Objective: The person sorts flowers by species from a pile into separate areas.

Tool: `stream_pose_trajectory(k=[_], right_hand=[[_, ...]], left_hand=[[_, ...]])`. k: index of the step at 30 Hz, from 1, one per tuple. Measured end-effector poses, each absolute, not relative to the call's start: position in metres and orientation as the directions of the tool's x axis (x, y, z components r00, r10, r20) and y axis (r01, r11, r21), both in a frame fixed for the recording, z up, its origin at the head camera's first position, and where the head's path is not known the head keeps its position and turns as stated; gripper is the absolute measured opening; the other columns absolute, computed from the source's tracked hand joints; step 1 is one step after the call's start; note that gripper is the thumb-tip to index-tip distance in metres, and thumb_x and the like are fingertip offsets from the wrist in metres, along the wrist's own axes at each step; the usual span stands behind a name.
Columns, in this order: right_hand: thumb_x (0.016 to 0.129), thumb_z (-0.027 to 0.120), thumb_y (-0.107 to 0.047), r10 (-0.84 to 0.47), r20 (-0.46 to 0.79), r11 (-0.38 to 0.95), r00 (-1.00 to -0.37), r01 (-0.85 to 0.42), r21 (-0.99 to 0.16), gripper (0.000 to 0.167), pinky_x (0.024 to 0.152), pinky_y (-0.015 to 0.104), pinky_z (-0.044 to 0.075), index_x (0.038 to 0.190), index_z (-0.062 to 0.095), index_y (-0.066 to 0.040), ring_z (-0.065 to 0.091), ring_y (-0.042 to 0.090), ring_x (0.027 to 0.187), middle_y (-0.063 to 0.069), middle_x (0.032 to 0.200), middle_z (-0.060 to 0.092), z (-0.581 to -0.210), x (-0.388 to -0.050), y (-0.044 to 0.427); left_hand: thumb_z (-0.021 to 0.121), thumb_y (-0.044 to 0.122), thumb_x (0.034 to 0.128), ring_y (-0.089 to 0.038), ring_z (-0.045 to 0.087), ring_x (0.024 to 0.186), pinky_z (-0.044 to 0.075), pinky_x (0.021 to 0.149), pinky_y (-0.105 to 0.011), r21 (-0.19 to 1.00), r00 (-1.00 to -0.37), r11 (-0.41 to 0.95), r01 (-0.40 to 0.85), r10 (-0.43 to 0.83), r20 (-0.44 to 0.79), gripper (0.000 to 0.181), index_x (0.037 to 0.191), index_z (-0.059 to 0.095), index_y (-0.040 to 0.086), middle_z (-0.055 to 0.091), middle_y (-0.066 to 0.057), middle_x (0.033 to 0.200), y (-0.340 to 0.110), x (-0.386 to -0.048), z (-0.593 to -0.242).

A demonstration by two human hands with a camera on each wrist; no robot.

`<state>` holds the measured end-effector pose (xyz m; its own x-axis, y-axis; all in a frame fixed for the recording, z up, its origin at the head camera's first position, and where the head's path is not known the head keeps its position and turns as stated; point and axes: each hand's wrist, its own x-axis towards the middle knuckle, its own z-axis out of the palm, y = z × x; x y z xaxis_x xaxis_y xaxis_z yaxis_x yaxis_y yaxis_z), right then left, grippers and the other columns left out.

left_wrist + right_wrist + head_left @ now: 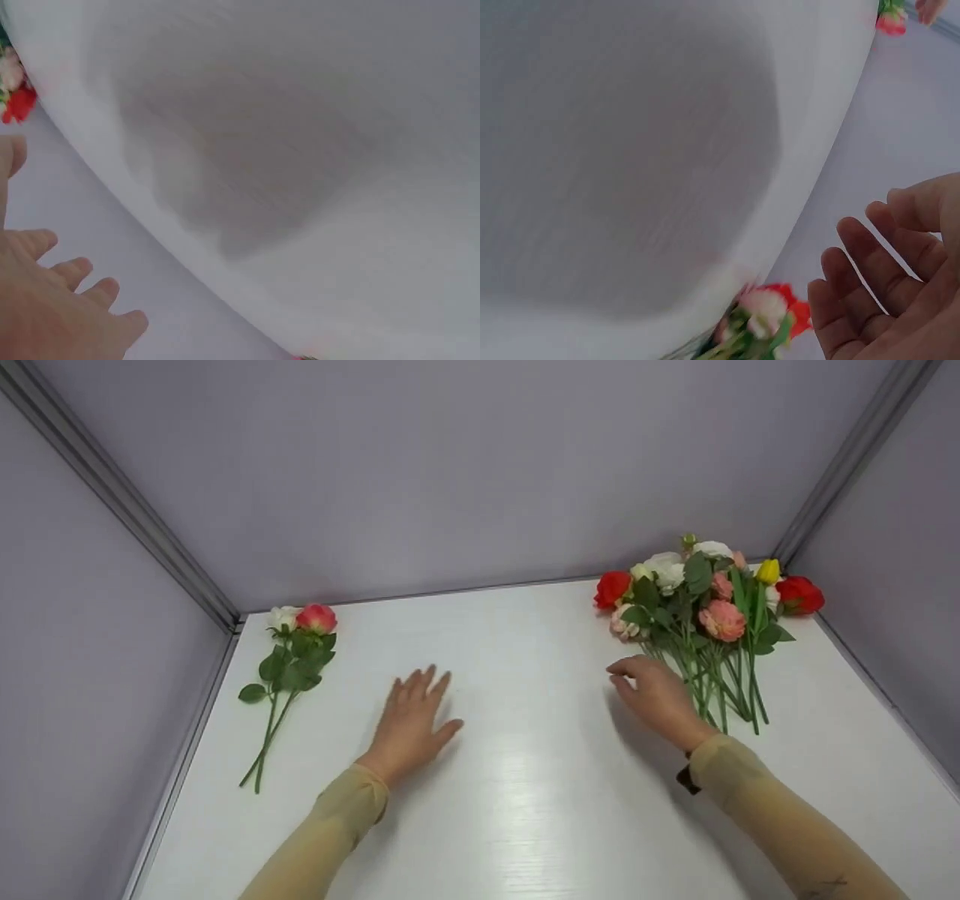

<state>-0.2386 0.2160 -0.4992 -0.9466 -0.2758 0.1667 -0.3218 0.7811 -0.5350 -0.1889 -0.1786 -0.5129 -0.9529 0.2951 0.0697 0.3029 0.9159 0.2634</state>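
Observation:
My left hand (409, 729) is held over the white table with fingers and thumb spread, holding nothing. To its left lie two long-stemmed flowers, one white (284, 619) and one pink-red (316, 619), their green stems crossing. My right hand (660, 697) hovers beside the stems of a large heap of flowers (724, 621), fingers slightly bent and nothing between them. In the right wrist view the fingers of the right hand (900, 277) look loosely curved and apart from the blossoms (765, 311). The heap mixes red, white, pink and yellow blooms; some stems are hidden behind the right hand.
The white table (510, 825) carries the two groups of flowers at its left and right. Grey panels (480, 472) with metal edge posts (127, 502) stand behind and at both sides. A dark band (687, 780) sits at the right wrist.

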Motion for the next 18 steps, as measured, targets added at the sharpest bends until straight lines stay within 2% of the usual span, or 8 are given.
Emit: stream_pose_trajectory(k=[3, 6, 12, 15, 18], right_hand=[[0.104, 0.059, -0.015, -0.172, 0.098, 0.794, -0.98, -0.197, -0.575, 0.026, 0.088, 0.054, 0.052, 0.121, 0.07, -0.001, 0.063, 0.035, 0.104, 0.018, 0.115, 0.069, -0.497, -0.237, 0.257], [0.105, 0.056, -0.021, -0.087, 0.058, 0.804, -0.995, -0.104, -0.586, 0.029, 0.081, 0.051, 0.052, 0.123, 0.068, -0.002, 0.061, 0.032, 0.097, 0.017, 0.112, 0.067, -0.494, -0.232, 0.292], [0.104, 0.055, -0.021, -0.008, 0.053, 0.824, -0.999, -0.037, -0.565, 0.03, 0.071, 0.044, 0.05, 0.12, 0.067, 0.001, 0.058, 0.032, 0.09, 0.02, 0.109, 0.065, -0.495, -0.222, 0.34], [0.102, 0.056, -0.021, -0.02, 0.021, 0.841, -1.0, -0.028, -0.541, 0.033, 0.072, 0.047, 0.051, 0.121, 0.067, 0.004, 0.06, 0.034, 0.091, 0.023, 0.11, 0.066, -0.499, -0.218, 0.352], [0.101, 0.059, -0.02, -0.039, -0.006, 0.858, -0.999, -0.03, -0.512, 0.035, 0.077, 0.054, 0.052, 0.122, 0.068, 0.007, 0.062, 0.039, 0.096, 0.026, 0.112, 0.067, -0.505, -0.215, 0.356]], left_hand=[[0.054, 0.056, 0.1025, -0.033, 0.018, 0.154, 0.007, 0.125, -0.052, 0.209, -0.891, 0.867, 0.452, 0.451, 0.053, 0.077, 0.163, 0.029, 0.015, 0.023, -0.013, 0.168, -0.138, -0.175, -0.508], [0.052, 0.058, 0.1026, -0.032, 0.019, 0.154, 0.009, 0.125, -0.052, 0.145, -0.801, 0.789, 0.597, 0.595, 0.059, 0.076, 0.163, 0.029, 0.018, 0.024, -0.011, 0.168, -0.102, -0.16, -0.504], [0.045, 0.064, 0.1021, -0.027, 0.02, 0.154, 0.011, 0.125, -0.05, 0.076, -0.639, 0.635, 0.768, 0.767, 0.054, 0.076, 0.164, 0.028, 0.023, 0.025, -0.006, 0.168, -0.042, -0.135, -0.501], [0.042, 0.065, 0.1024, -0.025, 0.021, 0.154, 0.014, 0.125, -0.048, 0.068, -0.605, 0.602, 0.796, 0.794, 0.051, 0.075, 0.164, 0.027, 0.025, 0.024, -0.004, 0.168, -0.018, -0.13, -0.501], [0.04, 0.065, 0.1032, -0.024, 0.022, 0.154, 0.016, 0.124, -0.047, 0.073, -0.6, 0.596, 0.799, 0.798, 0.055, 0.074, 0.164, 0.026, 0.026, 0.025, -0.003, 0.168, 0.002, -0.128, -0.501]])
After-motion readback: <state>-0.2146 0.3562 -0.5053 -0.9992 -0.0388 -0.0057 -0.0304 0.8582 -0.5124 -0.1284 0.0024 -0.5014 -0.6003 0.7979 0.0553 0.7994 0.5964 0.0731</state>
